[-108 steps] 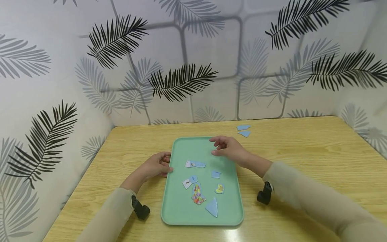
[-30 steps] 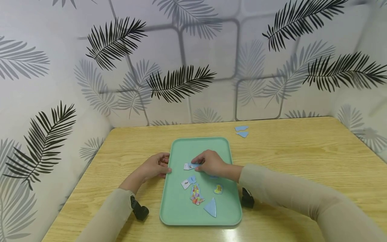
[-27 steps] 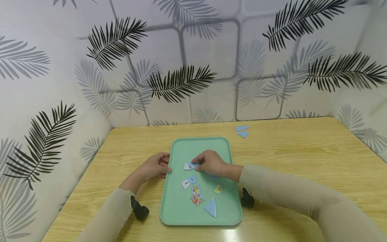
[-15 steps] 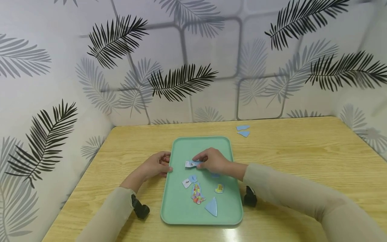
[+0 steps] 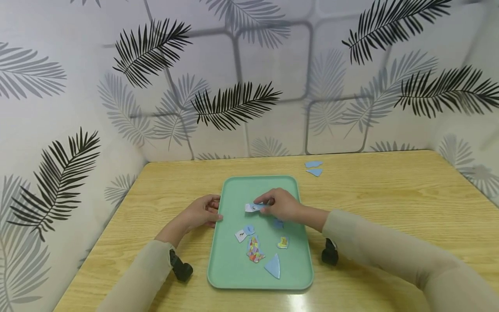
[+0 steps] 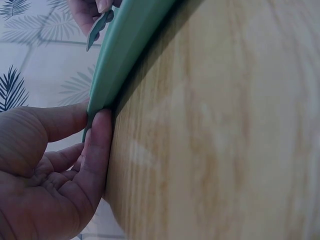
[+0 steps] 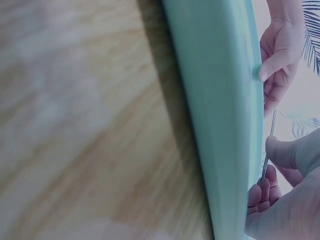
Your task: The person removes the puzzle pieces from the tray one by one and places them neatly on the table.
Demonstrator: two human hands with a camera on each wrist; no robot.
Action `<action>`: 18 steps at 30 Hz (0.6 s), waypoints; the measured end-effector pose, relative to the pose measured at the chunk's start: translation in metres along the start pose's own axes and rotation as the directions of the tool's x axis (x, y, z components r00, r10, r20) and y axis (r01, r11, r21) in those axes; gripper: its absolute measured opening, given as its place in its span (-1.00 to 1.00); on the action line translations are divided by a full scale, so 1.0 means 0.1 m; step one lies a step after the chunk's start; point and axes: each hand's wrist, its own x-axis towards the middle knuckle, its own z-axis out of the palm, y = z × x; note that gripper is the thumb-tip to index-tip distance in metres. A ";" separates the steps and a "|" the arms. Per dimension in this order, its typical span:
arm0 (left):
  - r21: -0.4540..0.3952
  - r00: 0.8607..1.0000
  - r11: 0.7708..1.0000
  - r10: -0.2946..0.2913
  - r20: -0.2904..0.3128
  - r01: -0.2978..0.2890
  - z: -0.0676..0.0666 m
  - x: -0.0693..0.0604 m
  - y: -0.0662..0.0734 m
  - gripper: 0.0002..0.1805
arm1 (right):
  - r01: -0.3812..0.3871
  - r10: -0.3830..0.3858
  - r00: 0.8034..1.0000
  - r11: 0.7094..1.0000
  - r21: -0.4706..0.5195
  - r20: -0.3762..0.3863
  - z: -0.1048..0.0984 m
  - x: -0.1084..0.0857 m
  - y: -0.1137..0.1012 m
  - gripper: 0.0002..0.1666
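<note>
In the head view my right hand [image 5: 283,205] pinches a narrow blue-and-white puzzle piece [image 5: 251,208] between thumb and fingers, holding it tilted just over the green tray [image 5: 238,190]. The left wrist view shows this piece [image 6: 96,32] edge-on, clear of the tray's rim. My left hand [image 5: 199,212] grips the tray's left edge, thumb on the rim and fingers on the outer side. On the tray lie a white-and-blue piece [image 5: 244,233], a multicoloured piece [image 5: 255,251], a yellow piece [image 5: 283,242] and a blue fan-shaped piece [image 5: 273,267]. A small blue piece [image 5: 278,223] sits below my right hand.
Two blue pieces, one irregular [image 5: 313,164] and one pointed [image 5: 315,172], lie on the wooden table [image 5: 382,186] beyond the tray's far right corner. A leaf-patterned wall [image 5: 273,130] rises behind the table.
My right hand has come from the tray's far right corner to the blue-and-white piece, grasped it, raised it and shifted it slightly right. The left hand stays at the tray's edge.
</note>
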 end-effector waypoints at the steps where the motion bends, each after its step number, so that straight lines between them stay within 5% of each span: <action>1: 0.000 1.000 1.000 0.000 0.001 0.000 0.00 0.00 0.00 -0.30 | -0.001 0.001 1.000 1.000 0.003 0.002 -0.01 0.00 0.00 -0.71; 18: -0.004 1.000 1.000 -0.008 -0.001 0.008 0.00 0.00 0.00 -0.31 | 0.086 -0.086 0.996 0.996 0.001 -0.011 -0.35 -0.09 0.16 -0.69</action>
